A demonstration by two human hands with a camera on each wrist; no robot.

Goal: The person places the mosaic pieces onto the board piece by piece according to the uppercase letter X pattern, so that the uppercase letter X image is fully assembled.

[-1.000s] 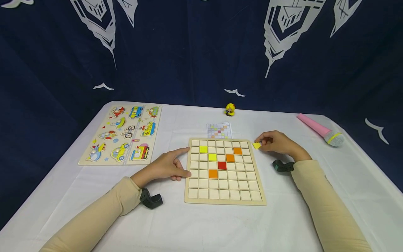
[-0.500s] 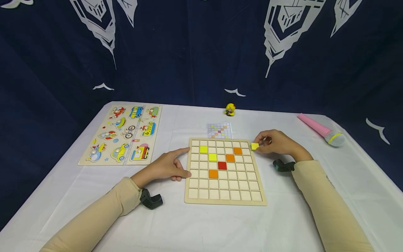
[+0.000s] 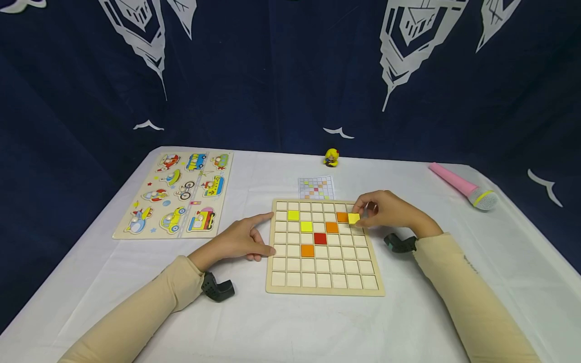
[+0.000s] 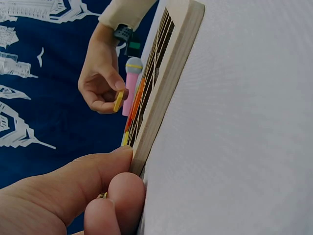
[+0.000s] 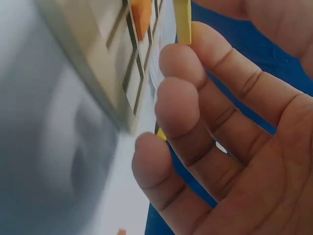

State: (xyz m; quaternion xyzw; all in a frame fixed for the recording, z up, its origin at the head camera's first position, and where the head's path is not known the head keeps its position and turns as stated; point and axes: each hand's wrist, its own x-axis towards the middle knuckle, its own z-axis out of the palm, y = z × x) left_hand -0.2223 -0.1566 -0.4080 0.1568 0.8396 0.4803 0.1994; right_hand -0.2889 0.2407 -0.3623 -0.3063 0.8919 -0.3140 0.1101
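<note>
A wooden grid board (image 3: 325, 291) lies on the white table, with a few lime, orange and red square tiles in its cells. My left hand (image 3: 240, 237) touches the board's left edge with the thumb and the outstretched index finger; its other fingers are bent. At the upper right of the board, my right hand (image 3: 386, 209) pinches a yellow square tile (image 3: 354, 219) between thumb and fingers. In the left wrist view that yellow tile (image 4: 118, 101) is held above the board surface. The right wrist view shows only part of the tile (image 5: 183, 22), beside the fingertips.
Behind the board lies a small printed pattern card (image 3: 315, 187), with a yellow-haired figurine (image 3: 332, 158) farther back. A vehicle picture puzzle (image 3: 174, 194) is at the left. At the right lies a pink toy microphone (image 3: 463, 186). A dark patterned curtain hangs behind.
My right hand has moved left from beside the board to over its upper right cells, carrying the yellow tile. The left hand has stayed at the board's edge.
</note>
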